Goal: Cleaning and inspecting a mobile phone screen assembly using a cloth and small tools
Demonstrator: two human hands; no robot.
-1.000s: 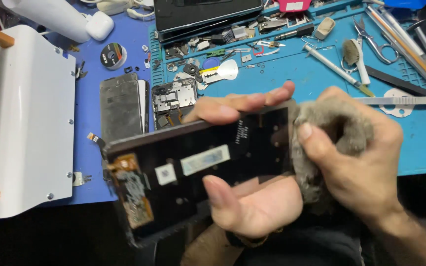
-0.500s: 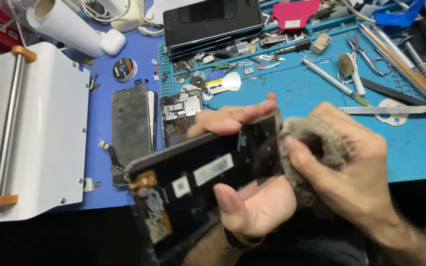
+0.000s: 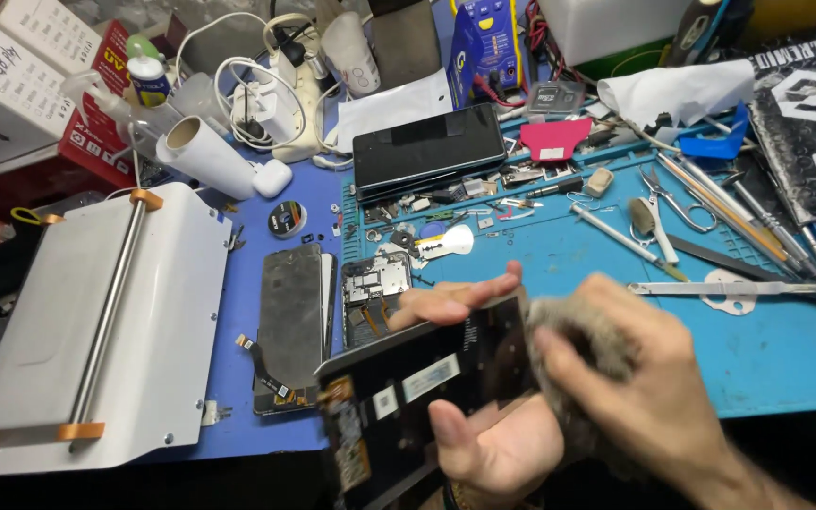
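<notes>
The left hand (image 3: pixel 484 444) cradled the dark phone panel (image 3: pixel 417 387) at lower centre of the frame, palm beneath it, thumb hooked over the near edge and fingertips curled round the far edge, so the panel sat tilted with its stickered inner face up. The right hand (image 3: pixel 654 397) pressed a wad of grey cloth (image 3: pixel 569 340) against the panel's right end, fingers closed tight about the wad. Against the view a second earlier, the cloth sat in nearly the same spot on that right end while the whole bench had slid down into sight, the black phone (image 3: pixel 427 151) and white roll (image 3: pixel 205 156) now plain in the upper half; so the head had lifted and the wiping was, by my reading, confined to that one end, with the rest of the panel yet to be gone over. Left of the hands, on the blue mat (image 3: pixel 757 359), lay a stripped screen (image 3: pixel 290 321) and a bare metal frame (image 3: pixel 375 293), just beside each other, and the white roller machine (image 3: pixel 96 321) filled the left side. Tweezers and picks crowded the upper right.
</notes>
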